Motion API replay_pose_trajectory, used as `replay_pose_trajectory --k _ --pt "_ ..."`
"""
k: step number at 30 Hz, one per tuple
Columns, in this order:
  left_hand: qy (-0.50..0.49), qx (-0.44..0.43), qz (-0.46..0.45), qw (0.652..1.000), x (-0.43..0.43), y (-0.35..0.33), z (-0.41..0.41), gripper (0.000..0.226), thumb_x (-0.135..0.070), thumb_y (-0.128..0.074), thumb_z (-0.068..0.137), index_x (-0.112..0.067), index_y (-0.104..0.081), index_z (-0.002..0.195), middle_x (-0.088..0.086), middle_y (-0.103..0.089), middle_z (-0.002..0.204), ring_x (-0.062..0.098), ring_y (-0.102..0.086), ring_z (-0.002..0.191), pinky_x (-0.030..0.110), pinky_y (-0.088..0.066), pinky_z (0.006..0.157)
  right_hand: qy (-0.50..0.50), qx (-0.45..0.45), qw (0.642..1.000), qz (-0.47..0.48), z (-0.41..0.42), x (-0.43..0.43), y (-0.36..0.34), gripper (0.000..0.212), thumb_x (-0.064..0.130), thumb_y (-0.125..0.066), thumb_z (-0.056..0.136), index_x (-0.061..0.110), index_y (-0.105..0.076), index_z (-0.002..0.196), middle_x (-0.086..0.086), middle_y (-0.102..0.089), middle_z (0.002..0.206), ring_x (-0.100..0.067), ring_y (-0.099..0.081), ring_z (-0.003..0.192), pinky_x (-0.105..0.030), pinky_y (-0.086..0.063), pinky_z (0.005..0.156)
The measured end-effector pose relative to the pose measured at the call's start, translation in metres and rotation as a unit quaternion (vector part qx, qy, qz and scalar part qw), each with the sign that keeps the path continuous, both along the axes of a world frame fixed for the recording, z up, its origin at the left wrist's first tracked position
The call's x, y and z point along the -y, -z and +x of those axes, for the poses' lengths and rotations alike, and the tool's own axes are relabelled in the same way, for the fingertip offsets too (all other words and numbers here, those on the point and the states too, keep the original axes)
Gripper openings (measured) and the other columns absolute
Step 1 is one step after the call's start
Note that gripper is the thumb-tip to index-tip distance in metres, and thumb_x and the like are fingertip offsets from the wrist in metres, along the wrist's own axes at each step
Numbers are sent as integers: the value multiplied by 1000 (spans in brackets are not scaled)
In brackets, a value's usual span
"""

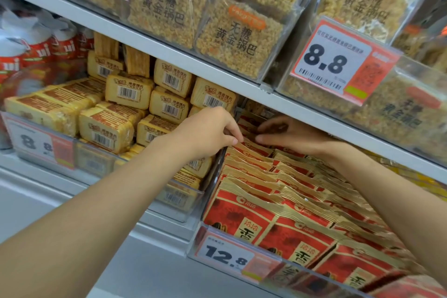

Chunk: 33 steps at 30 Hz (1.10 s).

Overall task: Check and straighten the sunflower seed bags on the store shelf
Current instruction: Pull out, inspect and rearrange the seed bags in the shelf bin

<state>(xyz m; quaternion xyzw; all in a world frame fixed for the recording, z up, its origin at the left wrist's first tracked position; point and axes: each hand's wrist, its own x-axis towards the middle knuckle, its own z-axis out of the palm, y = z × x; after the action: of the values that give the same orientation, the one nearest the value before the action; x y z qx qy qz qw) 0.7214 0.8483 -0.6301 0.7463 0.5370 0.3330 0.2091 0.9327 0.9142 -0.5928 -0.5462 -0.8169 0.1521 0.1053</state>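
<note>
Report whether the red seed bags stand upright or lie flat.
Upright, leaning back: red seed bags stand in rows, gold top edges showing.

This is a shop, a snack aisle in a grocery store. White metal shelves (169, 55) run in tiers across the frame, each packed tight with many copies of the same packaged goods: clear rice-crisp packs (239, 38) at the top, yellow barcoded packets (128, 91) at middle left, red sunflower seed bags (242, 213) at lower right. Printed price labels with barcodes hang on the shelf fronts, reading 8.8 (338, 60) at upper right and 12.8 (227, 257) at the bottom.
</note>
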Motion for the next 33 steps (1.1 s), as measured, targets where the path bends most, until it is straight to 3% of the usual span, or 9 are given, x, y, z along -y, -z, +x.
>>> replay_pose_trajectory --k 3,6,9,14,18,22,26,30,33 --pt "-40 -4 42 998 -3 1 7 16 -24 -65 94 -27 -77 104 -7 -72 110 11 -65 99 39 -54 92 -10 40 999 33 -1 -9 6 7 28 -66 92 22 -70 93 10 -60 105 -14 -56 106 -18 -36 83" --pt "-60 19 44 997 -2 1 12 17 -23 -65 94 -27 -76 107 -6 -71 116 13 -64 106 39 -53 96 30 -10 996 78 -9 -18 10 18 19 -61 96 7 -69 105 -4 -63 111 -22 -57 108 -21 -37 89" --pt "-48 53 19 997 6 1 9 20 -21 -65 94 -24 -75 111 -6 -70 116 10 -62 110 36 -49 101 52 -8 995 79 -10 -18 11 23 24 -60 96 8 -69 111 -6 -64 120 -22 -57 113 -24 -38 99" --pt "-85 136 4 987 28 0 5 19 -16 -58 98 -24 -72 106 -15 -65 86 -3 -63 67 16 -45 58 8 5 999 40 5 42 -3 44 53 -53 94 30 -58 130 9 -58 133 -11 -55 116 -25 -41 96" --pt "-115 194 -3 974 42 0 8 17 -16 -57 98 -20 -73 101 -5 -71 94 9 -65 71 27 -51 65 -48 -32 998 19 3 99 -19 58 72 -65 69 35 -67 113 16 -56 127 -3 -49 119 -26 -37 100" --pt "-127 226 -43 965 54 -1 12 17 -15 -57 98 -20 -73 99 -3 -72 95 7 -63 72 25 -50 64 -117 65 987 94 -13 121 -15 36 56 -70 80 28 -74 104 9 -60 120 -9 -48 116 -36 -37 104" --pt "-154 278 -49 947 68 -10 12 19 -12 -54 99 -17 -72 99 0 -73 95 9 -62 71 19 -45 57 -96 30 989 108 -18 121 -13 26 47 -72 83 24 -77 95 9 -68 103 -9 -59 100 -44 -43 101" --pt "-138 254 -30 957 78 -28 20 19 -13 -54 99 -20 -72 96 -1 -72 91 8 -61 71 20 -45 58 -52 -53 993 96 -2 133 -15 28 46 -68 87 26 -73 107 10 -69 111 -3 -57 102 -31 -44 96" --pt "-117 233 -10 965 80 -42 31 20 -14 -54 99 -23 -71 92 -4 -72 89 5 -59 66 18 -46 58 -9 -117 989 92 25 150 -19 9 40 -71 86 31 -73 87 15 -71 91 0 -62 87 -24 -49 81"
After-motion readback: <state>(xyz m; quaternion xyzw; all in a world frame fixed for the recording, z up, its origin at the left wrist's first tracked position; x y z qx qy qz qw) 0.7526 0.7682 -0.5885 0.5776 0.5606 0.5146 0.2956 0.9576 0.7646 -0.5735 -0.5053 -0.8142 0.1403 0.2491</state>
